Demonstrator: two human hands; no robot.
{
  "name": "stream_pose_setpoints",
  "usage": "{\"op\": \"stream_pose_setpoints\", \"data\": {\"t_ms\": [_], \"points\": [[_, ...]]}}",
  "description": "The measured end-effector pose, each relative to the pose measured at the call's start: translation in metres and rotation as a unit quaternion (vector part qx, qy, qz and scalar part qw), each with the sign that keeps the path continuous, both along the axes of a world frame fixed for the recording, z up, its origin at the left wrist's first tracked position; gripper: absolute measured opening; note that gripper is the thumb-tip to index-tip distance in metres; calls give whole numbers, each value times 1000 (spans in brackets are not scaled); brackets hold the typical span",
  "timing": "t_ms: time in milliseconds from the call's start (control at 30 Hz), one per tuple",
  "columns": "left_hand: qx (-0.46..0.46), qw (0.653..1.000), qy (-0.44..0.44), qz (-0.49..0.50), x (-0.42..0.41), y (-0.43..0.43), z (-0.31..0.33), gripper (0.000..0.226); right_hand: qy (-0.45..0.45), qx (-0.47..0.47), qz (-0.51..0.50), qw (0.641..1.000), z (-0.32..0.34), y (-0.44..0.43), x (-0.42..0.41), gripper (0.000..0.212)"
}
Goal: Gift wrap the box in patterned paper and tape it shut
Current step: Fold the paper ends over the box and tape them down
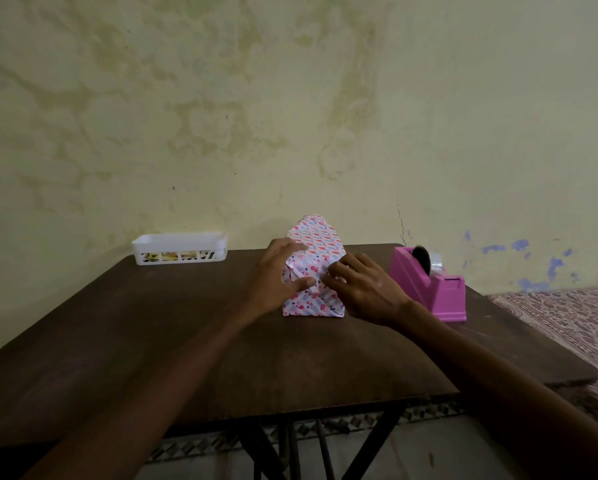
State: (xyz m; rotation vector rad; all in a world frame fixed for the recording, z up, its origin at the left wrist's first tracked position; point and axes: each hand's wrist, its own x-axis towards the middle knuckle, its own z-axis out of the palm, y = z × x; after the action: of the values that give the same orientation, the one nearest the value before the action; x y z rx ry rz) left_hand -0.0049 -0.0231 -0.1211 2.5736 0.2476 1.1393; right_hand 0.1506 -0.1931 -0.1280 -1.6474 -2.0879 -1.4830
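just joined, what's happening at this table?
A person is finishing a gift wrap. The box on the table is already covered in patterned paper. The left hand steadies it, thumb pressing the near end flap, while the right hand has its fingertips on that same fold. A pink tape dispenser stands just right of it, untouched.

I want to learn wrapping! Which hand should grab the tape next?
Probably the right hand: the pink tape dispenser stands just beside it, while the left hand presses on the wrapped box, steadying it.
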Motion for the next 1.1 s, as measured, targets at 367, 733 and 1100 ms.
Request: {"op": "stream_pose_setpoints", "data": {"t_ms": [367,733,1100], "points": [[-25,997,-18,69,11,2,-4,61,459,113,-102,875,2,6,-18,90],[-190,981,-5,42,23,-18,-16,84,647,77,-80,754,-3,16,-8,111],[-154,984,-39,79,57,-60,-24,84,641,31,-96,761,5,-38,16,114]]}}
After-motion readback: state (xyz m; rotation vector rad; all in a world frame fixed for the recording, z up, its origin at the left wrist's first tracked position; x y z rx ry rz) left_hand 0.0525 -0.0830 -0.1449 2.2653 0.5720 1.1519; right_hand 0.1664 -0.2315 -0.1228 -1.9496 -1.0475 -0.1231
